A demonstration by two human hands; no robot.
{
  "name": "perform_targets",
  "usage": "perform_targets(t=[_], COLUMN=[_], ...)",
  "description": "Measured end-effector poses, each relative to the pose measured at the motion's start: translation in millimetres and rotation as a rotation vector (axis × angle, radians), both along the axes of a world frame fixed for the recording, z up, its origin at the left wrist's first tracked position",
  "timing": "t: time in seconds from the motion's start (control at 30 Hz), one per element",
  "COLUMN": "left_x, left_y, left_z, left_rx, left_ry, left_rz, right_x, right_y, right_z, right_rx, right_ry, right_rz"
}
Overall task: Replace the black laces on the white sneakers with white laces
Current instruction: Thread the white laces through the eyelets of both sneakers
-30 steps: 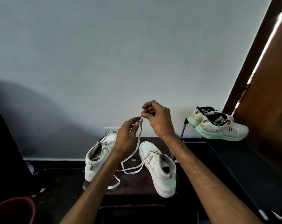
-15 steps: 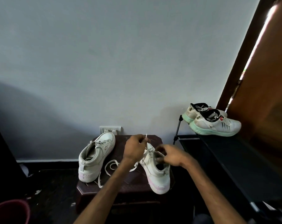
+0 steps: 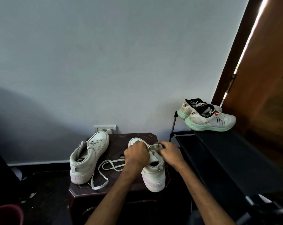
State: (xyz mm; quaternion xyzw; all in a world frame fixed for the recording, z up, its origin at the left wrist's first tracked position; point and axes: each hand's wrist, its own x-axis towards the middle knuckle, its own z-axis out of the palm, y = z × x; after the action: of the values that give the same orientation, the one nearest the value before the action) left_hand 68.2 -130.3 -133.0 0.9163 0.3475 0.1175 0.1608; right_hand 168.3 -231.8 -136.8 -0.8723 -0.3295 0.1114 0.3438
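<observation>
Two white sneakers stand on a dark brown stool (image 3: pixel 118 140), heels toward me. The left sneaker (image 3: pixel 87 158) carries a white lace in its eyelets. Over the tongue of the right sneaker (image 3: pixel 153 174) both my hands work close together. My left hand (image 3: pixel 136 154) pinches a white lace (image 3: pixel 112 166) at the eyelets, and the lace's slack trails in loops across the stool between the two sneakers. My right hand (image 3: pixel 171 154) has its fingers curled on the sneaker's upper at the right eyelet row. No black lace is visible.
A black shoe rack (image 3: pixel 218 151) stands on the right with a pair of white, mint-soled running shoes (image 3: pixel 209 118) on top. Behind the stool is a wall socket (image 3: pixel 105 128). A wooden door (image 3: pixel 267 78) is at the far right, a red bucket (image 3: pixel 6 214) at bottom left.
Both hands came down from holding the lace up in the air to the right sneaker's eyelets. The lace slack dropped onto the stool.
</observation>
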Motion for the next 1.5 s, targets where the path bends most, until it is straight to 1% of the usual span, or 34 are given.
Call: perform_targets(t=[0.1, 0.2, 0.37, 0.6, 0.83, 0.97, 1.03, 1.2, 1.4, 1.43, 1.5], left_x=[3, 7, 12, 10, 9, 7, 7, 10, 10, 10, 11], left_y=[-1, -1, -2, 3, 1, 7, 8, 0, 4, 3, 3], left_z=[6, 11, 15, 18, 17, 12, 10, 13, 12, 12, 10], left_rx=[0.03, 0.035, 0.043, 0.12, 0.151, -0.037, -0.07, 0.058, 0.017, 0.017, 0.028], left_ry=[0.084, 0.129, 0.154, 0.217, 0.193, 0.099, 0.08, 0.119, 0.099, 0.09, 0.074], left_rz=[-0.011, -0.009, -0.032, -0.058, -0.082, -0.009, 0.021, 0.017, 0.023, 0.016, -0.014], right_x=[0, 0, 0, -9, -7, -3, -1, -1, 1, 0, -5], right_y=[-2, -2, -2, -2, 1, 1, 2, 1, -2, -1, 1], right_z=[-2, -5, -5, -7, -13, -16, -18, -19, -19, -19, -17], right_rx=[0.024, 0.022, 0.01, 0.059, 0.106, 0.116, 0.123, 0.155, 0.187, 0.192, 0.161], right_ry=[0.006, -0.011, -0.067, -0.052, 0.06, 0.126, 0.145, 0.147, 0.219, 0.213, 0.123], right_rz=[0.009, 0.03, 0.042, 0.085, 0.117, 0.123, 0.122, 0.138, 0.139, 0.137, 0.133])
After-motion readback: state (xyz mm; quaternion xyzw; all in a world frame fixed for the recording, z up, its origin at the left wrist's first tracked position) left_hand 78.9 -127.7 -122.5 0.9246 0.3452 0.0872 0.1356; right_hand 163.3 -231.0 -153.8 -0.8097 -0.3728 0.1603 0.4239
